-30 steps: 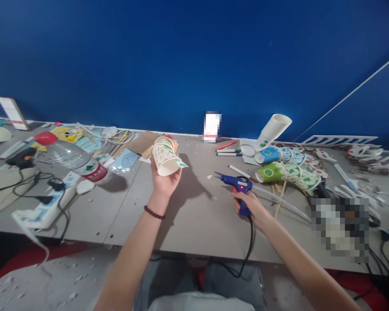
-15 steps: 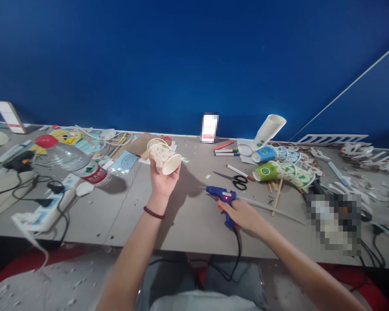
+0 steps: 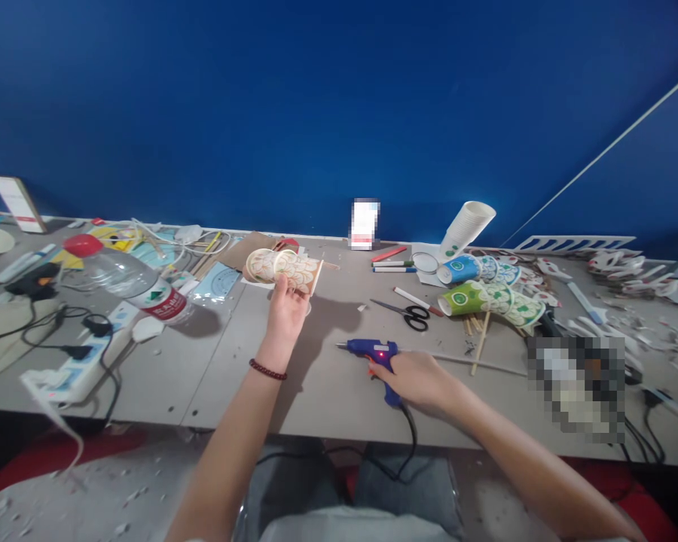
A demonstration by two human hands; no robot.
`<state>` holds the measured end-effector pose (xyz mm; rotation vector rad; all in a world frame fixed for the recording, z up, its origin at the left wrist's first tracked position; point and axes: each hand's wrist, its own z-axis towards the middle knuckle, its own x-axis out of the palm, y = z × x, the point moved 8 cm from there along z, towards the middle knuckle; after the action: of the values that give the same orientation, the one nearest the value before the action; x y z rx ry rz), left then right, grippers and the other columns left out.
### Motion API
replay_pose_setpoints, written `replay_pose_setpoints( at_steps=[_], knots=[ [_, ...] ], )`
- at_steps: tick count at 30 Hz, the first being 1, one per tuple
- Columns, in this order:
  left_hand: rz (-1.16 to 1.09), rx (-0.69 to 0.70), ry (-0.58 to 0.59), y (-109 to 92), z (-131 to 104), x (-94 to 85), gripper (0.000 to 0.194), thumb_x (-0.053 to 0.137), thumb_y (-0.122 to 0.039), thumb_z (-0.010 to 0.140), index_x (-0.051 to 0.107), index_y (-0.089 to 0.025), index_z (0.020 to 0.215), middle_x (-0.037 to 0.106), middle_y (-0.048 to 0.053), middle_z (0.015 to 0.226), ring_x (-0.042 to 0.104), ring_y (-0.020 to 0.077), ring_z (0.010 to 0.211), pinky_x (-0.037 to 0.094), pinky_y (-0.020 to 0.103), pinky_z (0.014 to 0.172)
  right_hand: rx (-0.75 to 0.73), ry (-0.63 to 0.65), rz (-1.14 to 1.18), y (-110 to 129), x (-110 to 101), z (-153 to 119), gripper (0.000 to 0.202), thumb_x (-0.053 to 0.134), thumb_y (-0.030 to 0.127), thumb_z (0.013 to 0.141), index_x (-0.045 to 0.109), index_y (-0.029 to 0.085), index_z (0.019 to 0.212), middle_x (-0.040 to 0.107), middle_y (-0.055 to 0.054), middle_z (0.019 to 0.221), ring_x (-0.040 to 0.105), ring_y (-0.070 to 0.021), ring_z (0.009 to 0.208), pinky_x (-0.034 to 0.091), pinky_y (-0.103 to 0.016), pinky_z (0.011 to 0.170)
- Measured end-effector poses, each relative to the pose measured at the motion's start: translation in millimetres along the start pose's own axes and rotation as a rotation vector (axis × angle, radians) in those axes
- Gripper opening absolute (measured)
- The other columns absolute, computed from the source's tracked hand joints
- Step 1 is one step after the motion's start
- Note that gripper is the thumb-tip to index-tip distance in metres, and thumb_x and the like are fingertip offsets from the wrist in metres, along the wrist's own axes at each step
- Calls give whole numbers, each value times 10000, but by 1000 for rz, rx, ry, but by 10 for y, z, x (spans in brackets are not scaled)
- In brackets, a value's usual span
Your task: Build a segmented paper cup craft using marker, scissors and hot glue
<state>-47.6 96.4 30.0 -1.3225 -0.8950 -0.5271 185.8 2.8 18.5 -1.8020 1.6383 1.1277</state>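
My left hand (image 3: 287, 312) is closed around patterned paper cups (image 3: 294, 271) joined in a row, lying sideways with a rim facing left and a thin stick showing at the right end. My right hand (image 3: 421, 376) grips a blue glue gun (image 3: 376, 348) by its handle; its nozzle points left, below and to the right of the cups, not touching them. A red light glows on the gun's body, and a long glue stick (image 3: 463, 361) runs out of its back.
Black scissors (image 3: 415, 318) and markers (image 3: 394, 267) lie beyond the glue gun. Green cups (image 3: 494, 299), blue cups (image 3: 466, 269) and a white cup stack (image 3: 468, 226) stand at right. At left are a bottle (image 3: 141, 282) and a power strip (image 3: 90, 361).
My left hand has turned the cups from an opening facing me to a sideways pose, showing more of their length. The glue gun in my right hand has shifted left and slightly down.
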Motion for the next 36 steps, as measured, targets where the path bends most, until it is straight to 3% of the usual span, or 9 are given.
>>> replay_pose_setpoints(
  at_steps=[12, 18, 23, 27, 36],
  knots=[
    [108, 36, 74, -35, -71, 123, 634, 803, -461, 695, 567, -256, 1247, 529, 90, 1430, 402, 263, 1396, 380, 377, 1111, -10, -91, -170, 84, -1, 129, 603, 348, 585, 962, 755, 153, 855, 741, -160, 848, 703, -271, 853, 474, -304, 692],
    [150, 14, 78, 22, -59, 88, 565, 794, -468, 701, 598, -242, 1180, 545, 99, 1407, 366, 277, 1419, 378, 393, 1116, -16, -176, -139, 61, -411, 121, 606, 384, 609, 940, 734, 165, 722, 729, -142, 791, 693, -277, 767, 427, -299, 614],
    [172, -6, 62, 36, -58, 51, 541, 786, -457, 713, 606, -243, 1175, 577, 87, 1366, 418, 267, 1384, 417, 375, 1077, -94, -387, -64, 22, -778, 420, 238, 520, 328, 929, 710, 202, 998, 739, -88, 958, 673, -246, 917, 407, -274, 669],
    [174, -20, 72, 25, -65, 65, 540, 783, -466, 712, 608, -232, 1167, 585, 90, 1356, 445, 273, 1361, 445, 363, 1038, -261, -424, -11, 85, -760, 741, 303, 488, 147, 892, 673, 215, 1122, 696, -61, 1158, 633, -201, 1026, 409, -245, 727],
    [177, -49, 108, 52, -92, 122, 554, 783, -499, 696, 618, -227, 1150, 614, 95, 1314, 410, 282, 1387, 413, 378, 1090, -256, -404, -52, 109, -710, 955, 254, 494, 104, 831, 712, 189, 929, 693, -74, 1035, 621, -198, 973, 394, -244, 687]
  ],
)
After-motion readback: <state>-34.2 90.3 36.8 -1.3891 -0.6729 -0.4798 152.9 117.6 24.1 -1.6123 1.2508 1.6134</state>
